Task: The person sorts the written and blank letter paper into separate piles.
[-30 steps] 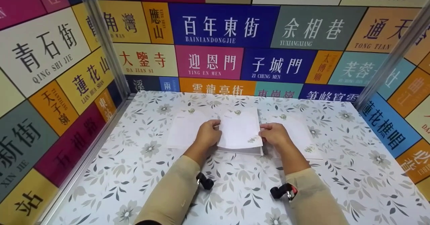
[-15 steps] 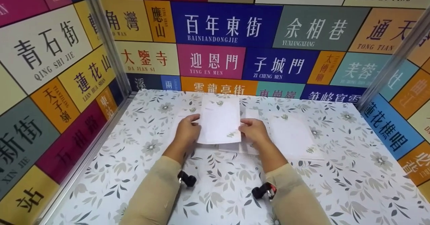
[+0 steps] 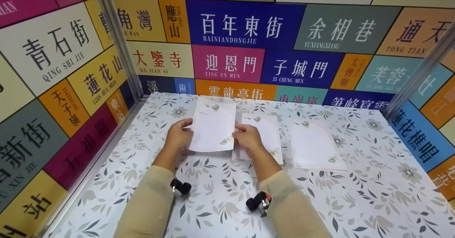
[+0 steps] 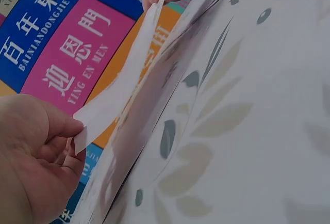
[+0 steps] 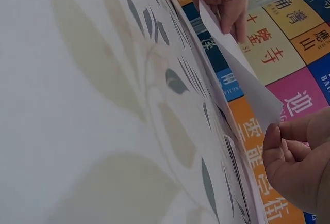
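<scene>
Both hands hold one sheet of white paper point(image 3: 213, 126) with small leaf prints at its top and lower right corner. My left hand point(image 3: 177, 135) pinches its left edge between thumb and fingers; my right hand point(image 3: 247, 136) pinches the right edge. In the left wrist view the sheet point(image 4: 116, 100) is raised off the table and bends slightly. The right wrist view shows the paper point(image 5: 242, 72) stretched between the two hands. Matching paper in the middle point(image 3: 268, 133) lies partly behind my right hand. The paper at the left is hidden under the held sheet.
More printed paper point(image 3: 314, 144) lies to the right on the floral tabletop point(image 3: 220, 202). Colourful sign-covered walls point(image 3: 245, 25) stand behind and at both sides, with clear posts point(image 3: 122, 42) at the corners.
Both hands have lifted the sheet from the middle paper and carried it left, over the left paper. The middle paper has come into view again. The right paper stays where it was.
</scene>
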`<act>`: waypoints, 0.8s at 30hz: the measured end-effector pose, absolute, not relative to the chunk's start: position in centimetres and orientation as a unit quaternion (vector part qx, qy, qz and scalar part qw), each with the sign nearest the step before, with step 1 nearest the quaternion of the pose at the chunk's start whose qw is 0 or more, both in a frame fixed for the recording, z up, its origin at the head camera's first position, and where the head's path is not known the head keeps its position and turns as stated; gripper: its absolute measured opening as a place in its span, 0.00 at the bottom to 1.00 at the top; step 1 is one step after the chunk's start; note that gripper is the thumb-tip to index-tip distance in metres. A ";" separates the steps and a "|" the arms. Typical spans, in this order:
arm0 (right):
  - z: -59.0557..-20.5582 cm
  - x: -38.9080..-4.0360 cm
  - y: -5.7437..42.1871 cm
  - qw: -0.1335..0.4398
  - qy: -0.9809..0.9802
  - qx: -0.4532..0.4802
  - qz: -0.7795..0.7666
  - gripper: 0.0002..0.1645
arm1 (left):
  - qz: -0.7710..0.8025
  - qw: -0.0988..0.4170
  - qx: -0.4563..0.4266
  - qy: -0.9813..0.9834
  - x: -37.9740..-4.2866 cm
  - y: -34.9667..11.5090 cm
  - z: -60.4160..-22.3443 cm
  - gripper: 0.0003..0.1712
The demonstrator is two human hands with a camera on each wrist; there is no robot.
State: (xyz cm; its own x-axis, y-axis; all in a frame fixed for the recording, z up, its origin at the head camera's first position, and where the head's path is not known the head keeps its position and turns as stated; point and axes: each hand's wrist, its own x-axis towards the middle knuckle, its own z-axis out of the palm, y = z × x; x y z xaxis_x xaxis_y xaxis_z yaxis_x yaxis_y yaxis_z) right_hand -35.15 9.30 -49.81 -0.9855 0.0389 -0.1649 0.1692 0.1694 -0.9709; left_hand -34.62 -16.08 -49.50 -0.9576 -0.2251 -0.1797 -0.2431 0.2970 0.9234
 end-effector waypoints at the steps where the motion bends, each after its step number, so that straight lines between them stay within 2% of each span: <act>1: -49.9 -35.1 9.0 0.054 0.763 0.065 -0.641 0.26 | 0.573 0.010 -0.146 0.807 -34.6 -16.4 -49.5 0.30; 9: -50.3 -34.9 7.7 0.124 0.765 0.024 -0.632 0.26 | 0.530 -0.006 -0.123 0.839 -34.5 -18.6 -50.2 0.30; 18: -50.4 -34.6 8.1 0.146 0.750 0.025 -0.645 0.26 | 0.452 0.001 -0.132 0.882 -34.5 -18.8 -50.9 0.30; 24: -50.2 -34.4 8.6 0.167 0.744 0.009 -0.647 0.26 | 0.412 -0.013 -0.122 0.903 -34.3 -18.5 -51.0 0.30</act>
State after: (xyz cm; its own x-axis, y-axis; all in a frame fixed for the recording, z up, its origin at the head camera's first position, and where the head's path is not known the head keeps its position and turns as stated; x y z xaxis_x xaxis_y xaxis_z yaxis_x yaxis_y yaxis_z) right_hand -34.44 8.57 -50.15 -0.9440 -0.2027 -0.2604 0.2301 0.1616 -0.9597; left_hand -34.26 -18.46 -50.99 -0.9700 -0.2307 -0.0772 -0.2095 0.6306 0.7473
